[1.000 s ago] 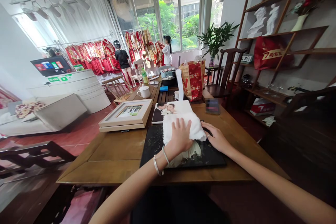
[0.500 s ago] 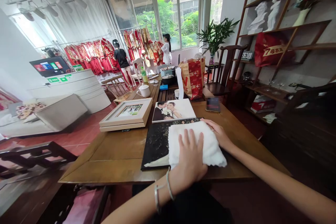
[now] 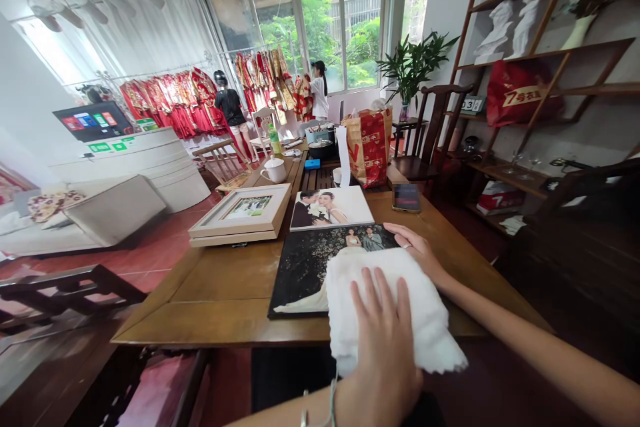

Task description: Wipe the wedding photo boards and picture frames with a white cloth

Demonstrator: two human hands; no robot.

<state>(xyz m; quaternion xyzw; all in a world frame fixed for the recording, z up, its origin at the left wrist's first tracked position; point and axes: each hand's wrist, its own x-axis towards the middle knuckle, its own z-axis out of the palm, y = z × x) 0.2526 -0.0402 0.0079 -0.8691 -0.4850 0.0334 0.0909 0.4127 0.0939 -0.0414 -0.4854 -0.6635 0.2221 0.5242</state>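
Room: windows at the back; red and gold garments hung on racks, two people seen beside them.
Table: wooden, near half taken up by pictures.
Black photo panel: laid flat close to the table's near edge, its near right part covered.
White cloth: spread over that part, reaching out past the table's near edge.
Left hand: laid flat on the cloth, fingers spread, nothing clenched.
Right hand: set at the panel's far right corner; whether the rim is pinched or only pressed cannot be told.
Wiping: probably best done with cloth kept flat, pressure light and even, corner braced; weight best eased at the near rim, where the panel could be tipped.
Around: picture frame placed toward the left edge, phone near the right edge, mug and paper bag farther back.
In the way: white photo panel set right behind; could be bumped by far strokes.
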